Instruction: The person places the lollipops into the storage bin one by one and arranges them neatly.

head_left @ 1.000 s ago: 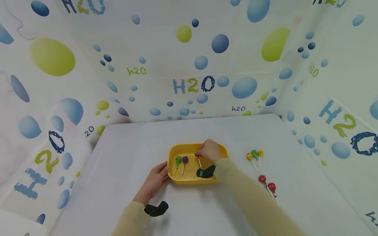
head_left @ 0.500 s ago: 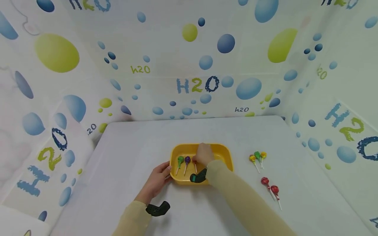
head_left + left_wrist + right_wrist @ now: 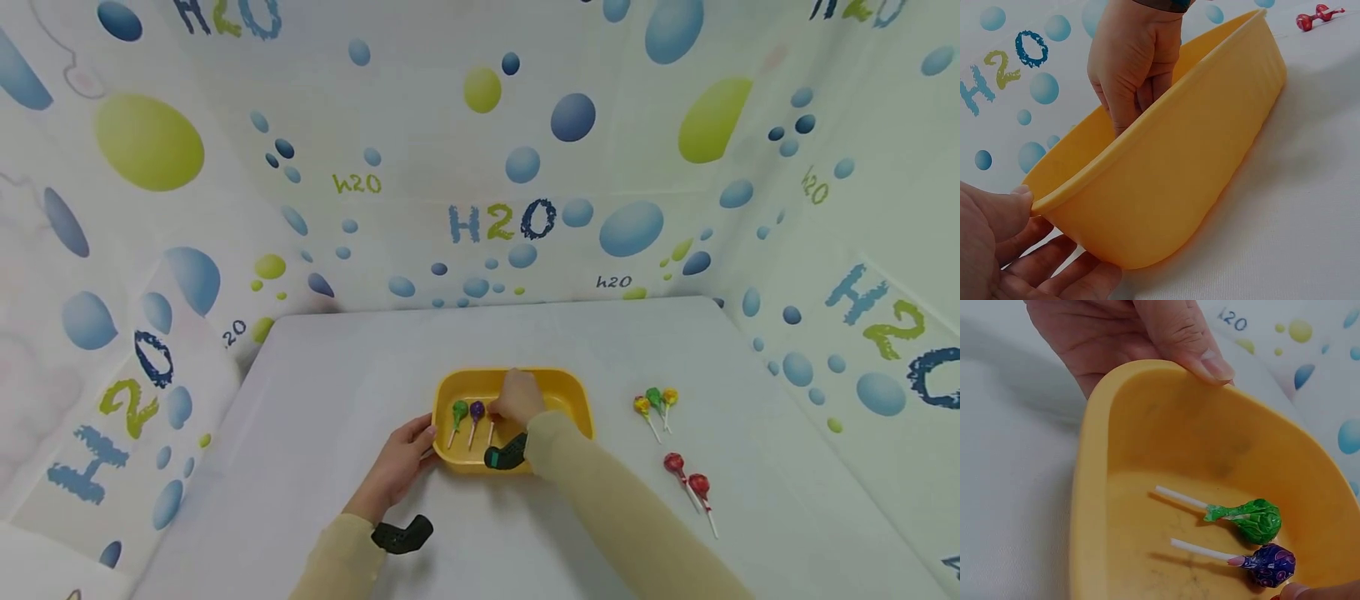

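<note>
A yellow plastic tray (image 3: 558,462) stands on the white table. My left hand (image 3: 399,462) grips its left end, with the thumb (image 3: 1015,209) on the rim and the fingers (image 3: 1054,262) curled against the outer wall below. Down inside the tray, my right hand (image 3: 519,397) pinches a lollipop whose white stick (image 3: 491,432) points toward me. Its head is mostly covered by the fingers; a bit of red shows in the right wrist view. Just left of it lie a purple lollipop (image 3: 1272,565) and a green lollipop (image 3: 1260,520), side by side with sticks toward me.
Right of the tray, a yellow lollipop (image 3: 642,404), a green lollipop (image 3: 654,397) and another yellow lollipop (image 3: 671,396) lie bunched on the table (image 3: 360,358). Nearer me are two red lollipops (image 3: 674,462). A patterned backdrop (image 3: 420,108) encloses the back and sides.
My right hand has moved left inside the tray, bringing its lollipop beside the purple one. It has stayed nearly still over the last half second. The left hand keeps its grip.
</note>
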